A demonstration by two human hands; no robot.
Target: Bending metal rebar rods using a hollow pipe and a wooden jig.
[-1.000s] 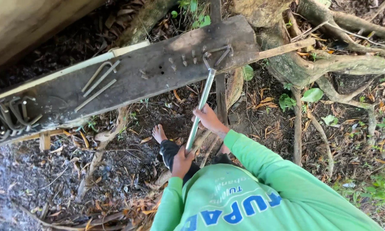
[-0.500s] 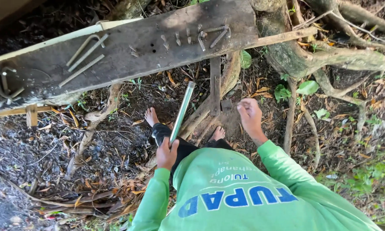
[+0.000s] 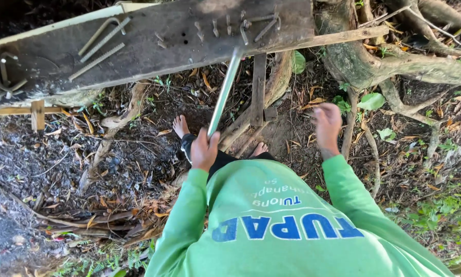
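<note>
My left hand (image 3: 204, 149) grips the lower end of a long grey metal pipe (image 3: 224, 90). The pipe slants up to the near edge of a dark wooden plank bench (image 3: 153, 56). Bent steel bars (image 3: 99, 43) and short upright pegs (image 3: 230, 25) sit on the plank. My right hand (image 3: 327, 123) hangs free off to the right with fingers loosely apart and slightly blurred, holding nothing. I wear a green long-sleeved shirt (image 3: 282, 225). My bare feet (image 3: 180, 125) stand on the dirt below the plank.
A wooden post (image 3: 258, 87) props the plank from below. Thick tree roots (image 3: 394, 66) spread at the right. More bent rods (image 3: 0, 77) lie at the plank's left end. Dry leaves and soil cover the ground, with green plants at the right.
My right hand has let go of the pipe and moved out to the right. The left hand keeps hold of the pipe's lower end, and the pipe's top now rests at the plank's edge.
</note>
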